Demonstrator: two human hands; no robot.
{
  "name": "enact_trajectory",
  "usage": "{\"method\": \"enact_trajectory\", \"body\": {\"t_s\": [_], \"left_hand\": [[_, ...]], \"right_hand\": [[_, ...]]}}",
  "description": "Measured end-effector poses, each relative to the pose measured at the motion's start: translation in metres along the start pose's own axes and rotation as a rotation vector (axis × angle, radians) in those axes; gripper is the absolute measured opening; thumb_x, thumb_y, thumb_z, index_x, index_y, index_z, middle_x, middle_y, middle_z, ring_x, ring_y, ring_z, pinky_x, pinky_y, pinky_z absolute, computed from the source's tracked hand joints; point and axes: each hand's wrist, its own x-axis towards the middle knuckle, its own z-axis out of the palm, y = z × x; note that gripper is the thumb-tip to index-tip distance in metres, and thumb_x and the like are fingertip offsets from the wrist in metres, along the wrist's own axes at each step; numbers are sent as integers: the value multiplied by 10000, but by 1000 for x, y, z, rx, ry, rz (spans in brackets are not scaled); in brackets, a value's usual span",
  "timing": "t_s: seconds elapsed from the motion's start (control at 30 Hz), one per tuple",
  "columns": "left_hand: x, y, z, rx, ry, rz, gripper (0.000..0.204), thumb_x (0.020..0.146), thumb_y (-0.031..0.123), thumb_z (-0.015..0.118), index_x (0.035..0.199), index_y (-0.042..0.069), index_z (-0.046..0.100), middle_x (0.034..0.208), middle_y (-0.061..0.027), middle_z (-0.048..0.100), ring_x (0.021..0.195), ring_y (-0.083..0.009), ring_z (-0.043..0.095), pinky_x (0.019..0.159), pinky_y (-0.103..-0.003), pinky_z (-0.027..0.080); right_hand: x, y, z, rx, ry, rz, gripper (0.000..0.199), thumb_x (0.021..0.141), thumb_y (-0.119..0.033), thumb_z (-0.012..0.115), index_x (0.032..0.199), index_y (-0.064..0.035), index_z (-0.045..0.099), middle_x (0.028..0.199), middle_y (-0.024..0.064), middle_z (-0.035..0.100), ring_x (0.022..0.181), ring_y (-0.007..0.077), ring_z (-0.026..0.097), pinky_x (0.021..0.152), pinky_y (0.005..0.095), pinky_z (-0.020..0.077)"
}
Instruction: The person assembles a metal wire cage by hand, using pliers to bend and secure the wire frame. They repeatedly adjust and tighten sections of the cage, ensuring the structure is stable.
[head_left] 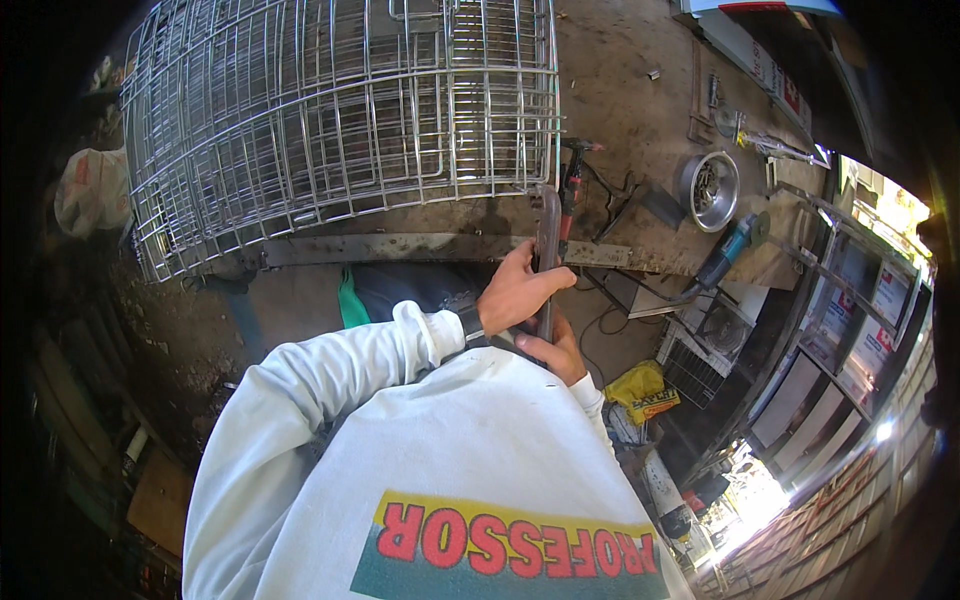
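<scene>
My left hand (521,289) is closed around the middle of a long, rusty brown metal bar (547,235) with a notched, hook-like head. Lower down, close to my body, my right hand (562,352) grips the same bar near its bottom end, partly hidden by the left hand and my shirt. The bar stands roughly lengthwise away from me. Its head is at the near right corner of a large wire cage (340,130); whether it touches the wire I cannot tell. The cage lies on a brown workbench (620,60) and reaches its front edge.
Right of the bar lies a hammer-like tool (571,195) with a red and black handle. Farther right are a metal bowl (693,190) of small metal pieces and a teal angle grinder (722,255) with its cord. A yellow bag (640,388) sits below the bench.
</scene>
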Motion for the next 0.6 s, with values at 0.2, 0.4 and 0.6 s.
{"method": "enact_trajectory", "body": {"t_s": [0.2, 0.4, 0.6], "left_hand": [[-18, -14, 23, 118, 127, 23, 559, 807, 312, 833, 1201, 4, 582, 1042, -96, 652, 985, -219, 631, 911, -372, 504], [-17, -9, 24, 319, 245, -19, 546, 796, 300, 689, 1199, -49, 568, 1029, -318, 708, 1018, -481, 686, 913, -490, 536], [-14, -14, 25, 374, 294, -45, 512, 797, 282, 680, 1190, -33, 590, 987, -291, 720, 986, -484, 693, 894, -498, 541]], "right_hand": [[-1, -3, 2, -262, 100, -98, 841, 734, -119, 708, 1504, 23, 401, 1404, 160, 568, 1320, 255, 536, 1114, 368, 393], [0, 0, -6, -327, 83, -143, 807, 733, -152, 808, 1459, 2, 492, 1364, 159, 629, 1306, 279, 582, 1111, 390, 422], [5, 8, -10, -334, 84, -161, 739, 755, -187, 831, 1408, 4, 545, 1310, 156, 662, 1259, 277, 614, 1090, 385, 438]]}}
